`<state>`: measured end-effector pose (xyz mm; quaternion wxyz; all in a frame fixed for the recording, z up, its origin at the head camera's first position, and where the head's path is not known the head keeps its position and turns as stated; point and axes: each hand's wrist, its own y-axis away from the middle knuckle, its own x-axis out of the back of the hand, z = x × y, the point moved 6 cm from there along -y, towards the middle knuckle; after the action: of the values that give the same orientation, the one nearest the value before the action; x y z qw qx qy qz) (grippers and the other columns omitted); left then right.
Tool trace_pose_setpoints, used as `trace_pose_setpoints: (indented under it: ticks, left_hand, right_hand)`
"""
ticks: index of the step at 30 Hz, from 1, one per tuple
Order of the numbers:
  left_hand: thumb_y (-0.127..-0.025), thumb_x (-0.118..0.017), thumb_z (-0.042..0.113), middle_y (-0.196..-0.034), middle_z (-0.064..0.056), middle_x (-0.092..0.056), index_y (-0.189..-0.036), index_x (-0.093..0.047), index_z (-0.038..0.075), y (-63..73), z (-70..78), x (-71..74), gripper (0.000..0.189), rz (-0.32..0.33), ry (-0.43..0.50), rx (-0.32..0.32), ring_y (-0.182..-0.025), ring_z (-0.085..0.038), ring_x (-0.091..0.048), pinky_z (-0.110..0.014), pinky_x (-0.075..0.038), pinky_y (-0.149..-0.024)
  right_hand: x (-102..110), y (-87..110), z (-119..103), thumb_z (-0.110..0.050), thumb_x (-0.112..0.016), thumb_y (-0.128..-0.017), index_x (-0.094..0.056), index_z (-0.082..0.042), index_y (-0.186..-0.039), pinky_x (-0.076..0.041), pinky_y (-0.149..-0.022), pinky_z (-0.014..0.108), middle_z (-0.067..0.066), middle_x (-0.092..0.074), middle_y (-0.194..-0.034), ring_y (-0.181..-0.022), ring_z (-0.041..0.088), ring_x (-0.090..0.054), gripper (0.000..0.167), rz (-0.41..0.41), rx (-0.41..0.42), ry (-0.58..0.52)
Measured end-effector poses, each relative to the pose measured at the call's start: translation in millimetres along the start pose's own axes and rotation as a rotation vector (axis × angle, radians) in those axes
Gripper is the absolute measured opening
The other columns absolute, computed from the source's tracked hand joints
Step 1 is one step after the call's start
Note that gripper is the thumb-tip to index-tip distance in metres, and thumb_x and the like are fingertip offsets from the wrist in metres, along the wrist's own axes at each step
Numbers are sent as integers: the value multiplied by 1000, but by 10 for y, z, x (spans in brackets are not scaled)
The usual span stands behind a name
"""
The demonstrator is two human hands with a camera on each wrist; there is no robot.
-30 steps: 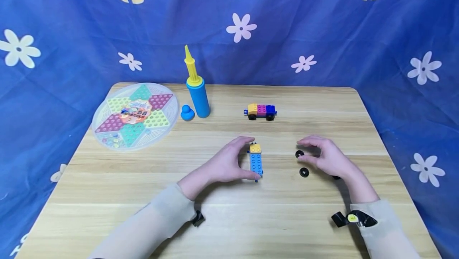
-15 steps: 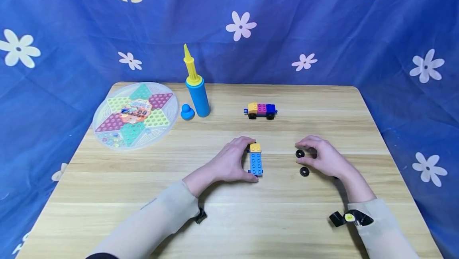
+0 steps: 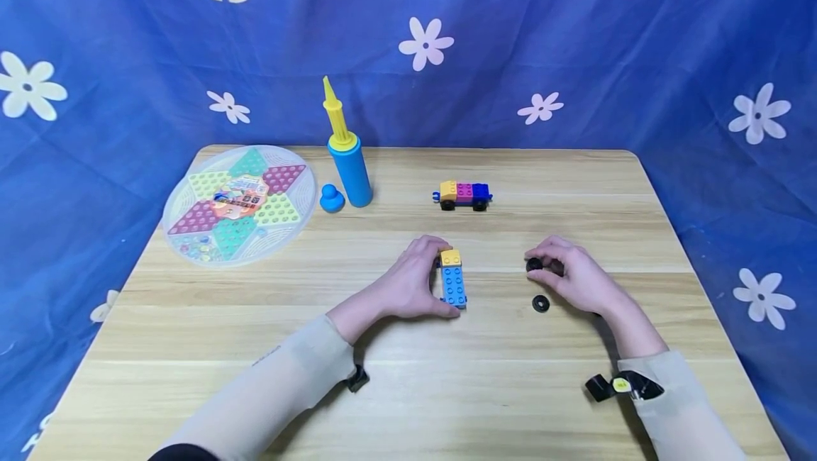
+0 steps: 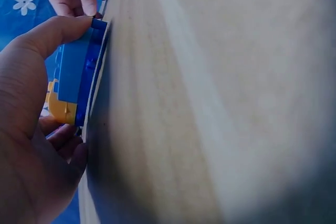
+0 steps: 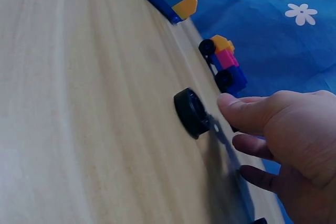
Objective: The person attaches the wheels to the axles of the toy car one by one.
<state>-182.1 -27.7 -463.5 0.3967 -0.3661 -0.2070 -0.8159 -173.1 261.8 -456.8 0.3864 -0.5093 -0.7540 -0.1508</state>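
My left hand grips a toy brick car lengthwise, thumb at its near end and fingers at the far end. The car has a blue body and a yellow front, and its dark blue base shows in the left wrist view. To the right, my right hand pinches a small black toy wheel between thumb and fingers. The right wrist view has this wheel mostly hidden behind the thumb. Another black wheel lies flat on the table just below that hand; it also shows as a black wheel in the right wrist view.
A toy car in yellow, pink and dark blue stands on black wheels at the back. Left of it are a blue and yellow hand pump, a blue knobbed piece and a round star-patterned game board. A dark piece peeks out under my right wrist.
My left thumb and fingers have closed onto the ends of the blue and yellow car. My right thumb and fingers have come together on the farther wheel, which has shifted slightly away.
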Motion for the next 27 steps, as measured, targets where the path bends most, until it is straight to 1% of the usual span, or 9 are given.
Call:
trace_pose_setpoints:
  ticks: [6,9,13,16,19,21,22,24,27]
  left_hand:
    - [-67,-98,48,-152,-5,-44,-157,-37,8,13,77,98,116,25,91,-24,-134,-20,-51,-39,-38,-119]
    - [-67,-98,45,-153,-4,-43,-158,-36,9,26,134,163,116,50,121,-36,-133,-19,-51,-39,-39,-117]
    - [-68,-99,39,-152,-1,-42,-158,-36,10,46,219,250,114,92,169,-66,-131,-17,-51,-39,-42,-115]
    - [-67,-99,29,-154,1,-40,-158,-35,9,62,278,302,113,122,211,-106,-131,-16,-50,-39,-43,-116]
    - [-64,-98,17,-159,1,-35,-157,-33,9,75,333,341,113,138,288,-145,-137,-17,-47,-39,-42,-117]
    - [-65,-98,11,-161,0,-32,-157,-33,9,81,371,366,112,146,355,-169,-140,-19,-45,-37,-43,-116]
    - [-66,-98,7,-161,0,-33,-157,-33,8,83,389,378,112,148,398,-178,-141,-21,-45,-37,-43,-116]
    - [-67,-98,3,-157,0,-37,-157,-35,12,91,417,402,110,152,472,-182,-140,-22,-48,-34,-45,-114]
    - [-68,-98,-3,-150,0,-45,-158,-36,13,101,454,440,111,158,573,-184,-136,-23,-53,-33,-49,-110]
  right_hand:
    - [110,-7,-163,-3,-79,-95,-73,-1,-125,-53,-74,27,-2,-64,-112,-90,12,-63,31,65,61,-24]
    - [150,-23,-281,-3,-81,-93,-74,-4,-125,-55,-74,29,-5,-64,-115,-91,10,-63,33,89,94,-34]
    - [188,-42,-460,0,-82,-91,-75,-9,-124,-55,-75,33,-4,-64,-119,-92,10,-64,35,120,143,-60]
    - [201,-48,-581,3,-82,-90,-75,-10,-123,-55,-77,29,-3,-66,-120,-93,10,-65,36,130,174,-93]
    - [205,-50,-697,5,-81,-91,-75,-12,-124,-55,-82,24,-2,-68,-120,-94,10,-66,38,128,206,-127]
    - [208,-50,-785,6,-81,-90,-75,-13,-125,-55,-84,24,-1,-70,-119,-95,10,-66,40,129,230,-148]
    - [209,-51,-832,6,-80,-90,-74,-13,-126,-55,-84,24,-1,-70,-119,-95,11,-66,41,130,239,-161]
    - [208,-53,-925,9,-80,-89,-74,-12,-126,-56,-85,25,-1,-70,-119,-96,13,-67,43,139,262,-184]
    - [201,-56,-1052,15,-81,-85,-74,-8,-126,-56,-85,25,3,-71,-117,-95,16,-67,47,163,301,-236]
